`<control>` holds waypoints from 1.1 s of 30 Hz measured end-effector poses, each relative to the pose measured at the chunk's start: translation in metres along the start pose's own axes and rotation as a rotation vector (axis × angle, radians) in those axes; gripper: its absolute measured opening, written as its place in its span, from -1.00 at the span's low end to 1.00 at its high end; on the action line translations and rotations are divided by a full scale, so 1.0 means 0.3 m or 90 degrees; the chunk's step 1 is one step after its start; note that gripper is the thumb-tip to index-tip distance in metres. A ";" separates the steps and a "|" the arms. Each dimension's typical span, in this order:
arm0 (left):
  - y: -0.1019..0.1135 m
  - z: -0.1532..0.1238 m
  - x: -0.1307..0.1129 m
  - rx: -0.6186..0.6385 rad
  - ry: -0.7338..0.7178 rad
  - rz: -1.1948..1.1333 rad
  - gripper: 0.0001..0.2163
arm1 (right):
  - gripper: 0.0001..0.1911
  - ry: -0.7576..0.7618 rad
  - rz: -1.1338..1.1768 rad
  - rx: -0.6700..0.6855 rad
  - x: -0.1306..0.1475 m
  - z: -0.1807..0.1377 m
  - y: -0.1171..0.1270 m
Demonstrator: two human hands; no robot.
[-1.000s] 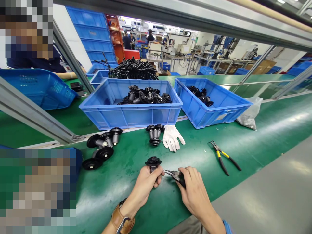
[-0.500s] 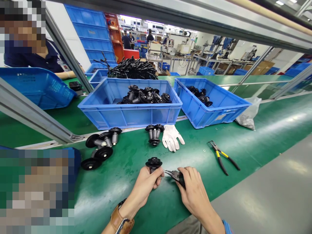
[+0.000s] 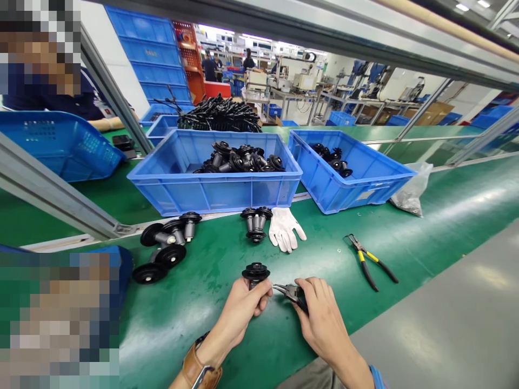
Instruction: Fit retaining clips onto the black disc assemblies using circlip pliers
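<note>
My left hand (image 3: 249, 300) is closed round the grey shaft of a black wheel-shaped part (image 3: 255, 271), its grooved disc facing up. In my right hand (image 3: 320, 308) is a pair of circlip pliers (image 3: 291, 292), dark-handled, with thin bent tips pointing left. Those tips come close to my left thumb and fingertips; a tiny ring may be between them, but it is too small to make out. Beyond my hands lie a white glove (image 3: 285, 229) and a few similar black parts (image 3: 256, 222). Several more wheel-shaped parts (image 3: 171, 254) rest to the left on the green bench (image 3: 219, 259).
Yellow-and-black pliers (image 3: 367, 259) lie to the right beside a small ring (image 3: 339, 250). Two blue bins (image 3: 214, 192) (image 3: 357, 189) of black parts stand behind, with a plastic bag (image 3: 411, 192) at their right. A metal post (image 3: 60, 178) slants at left; a co-worker's arm (image 3: 107, 124) is beyond.
Both hands keep nearly the same pose, with the wheel-shaped part and the pliers still held. The view has shifted very slightly.
</note>
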State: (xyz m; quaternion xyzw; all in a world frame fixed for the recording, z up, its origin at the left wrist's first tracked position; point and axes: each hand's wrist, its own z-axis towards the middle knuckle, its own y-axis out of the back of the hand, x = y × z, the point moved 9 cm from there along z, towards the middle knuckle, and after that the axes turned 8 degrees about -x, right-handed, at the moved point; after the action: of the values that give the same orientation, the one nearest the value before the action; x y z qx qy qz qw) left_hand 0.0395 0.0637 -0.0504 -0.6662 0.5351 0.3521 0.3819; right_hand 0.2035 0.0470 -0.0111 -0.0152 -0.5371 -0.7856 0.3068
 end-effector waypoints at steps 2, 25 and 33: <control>-0.002 -0.001 -0.002 0.002 0.001 -0.002 -0.63 | -0.67 -0.001 -0.002 0.002 -0.001 -0.001 -0.001; 0.032 0.004 -0.076 -0.093 -0.314 0.136 -0.93 | -0.81 0.019 -0.016 -0.051 0.003 0.018 0.083; -0.008 -0.028 -0.103 -0.031 -0.431 0.212 -0.88 | -0.81 0.018 -0.006 0.002 0.074 0.024 0.113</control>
State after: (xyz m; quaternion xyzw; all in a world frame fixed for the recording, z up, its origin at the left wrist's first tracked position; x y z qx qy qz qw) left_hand 0.0368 0.0701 -0.0192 -0.4249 0.4710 0.6222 0.4588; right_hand 0.2002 0.0349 0.0281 -0.0011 -0.5336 -0.7864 0.3110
